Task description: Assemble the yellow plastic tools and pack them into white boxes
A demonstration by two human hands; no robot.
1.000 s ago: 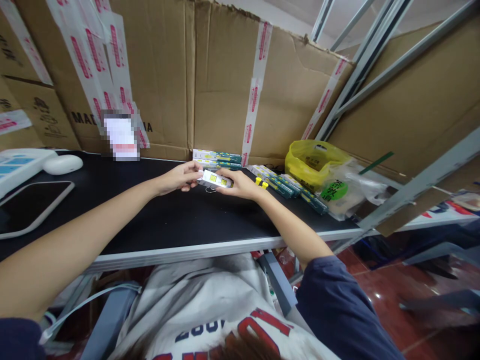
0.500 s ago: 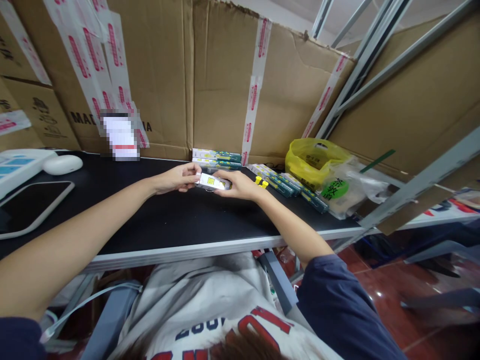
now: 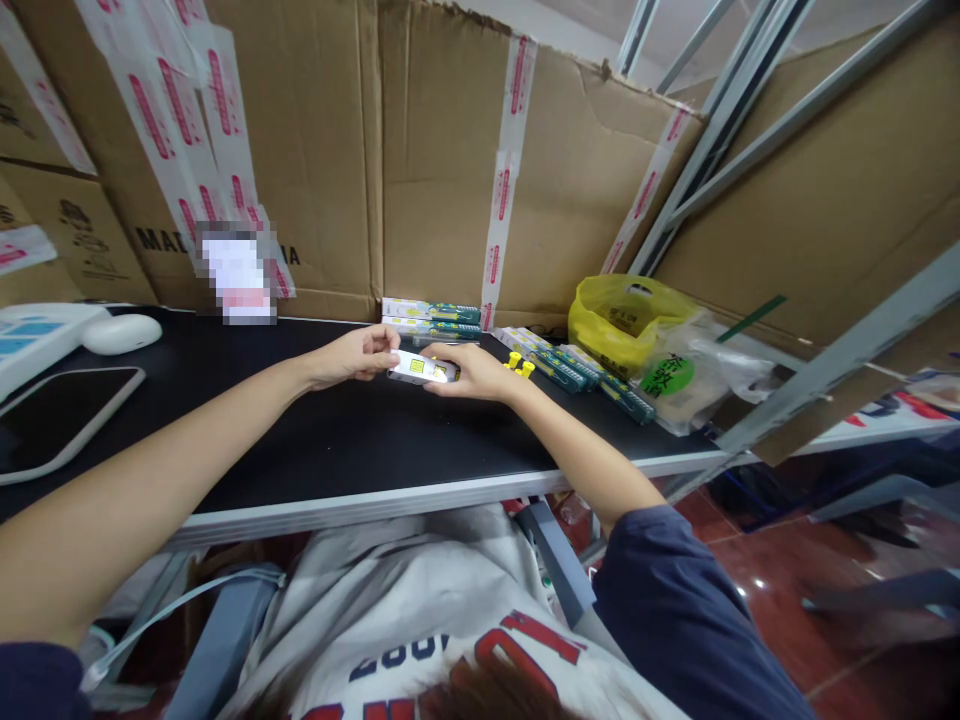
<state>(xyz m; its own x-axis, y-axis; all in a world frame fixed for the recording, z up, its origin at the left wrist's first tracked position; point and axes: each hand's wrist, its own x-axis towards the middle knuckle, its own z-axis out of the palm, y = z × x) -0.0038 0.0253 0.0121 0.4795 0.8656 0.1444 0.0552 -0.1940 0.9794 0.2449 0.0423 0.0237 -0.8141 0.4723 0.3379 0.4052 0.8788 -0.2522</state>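
Note:
A small, narrow white box (image 3: 414, 366) with a yellow print is held above the black tabletop, between my two hands. My left hand (image 3: 358, 356) pinches its left end between thumb and fingers. Around its right end my right hand (image 3: 474, 370) is closed, hiding part of that end. Behind the hands, a stack of slim white-and-green boxes (image 3: 442, 312) lies against the cardboard. Just right of my right hand are small yellow pieces (image 3: 519, 366). More slim white-and-green boxes (image 3: 559, 360) lie beyond them, to the right.
A yellow plastic bag (image 3: 626, 325) and a clear bag with a green label (image 3: 671, 376) sit at the right by a metal shelf post. At the left are a phone (image 3: 64, 415), a white mouse (image 3: 121, 334) and a white device (image 3: 37, 335). Tall cardboard (image 3: 315, 150) walls the back.
Both hands keep hold of the box, which has turned slightly. The whole view has shifted a little; the other things on the table stay in place.

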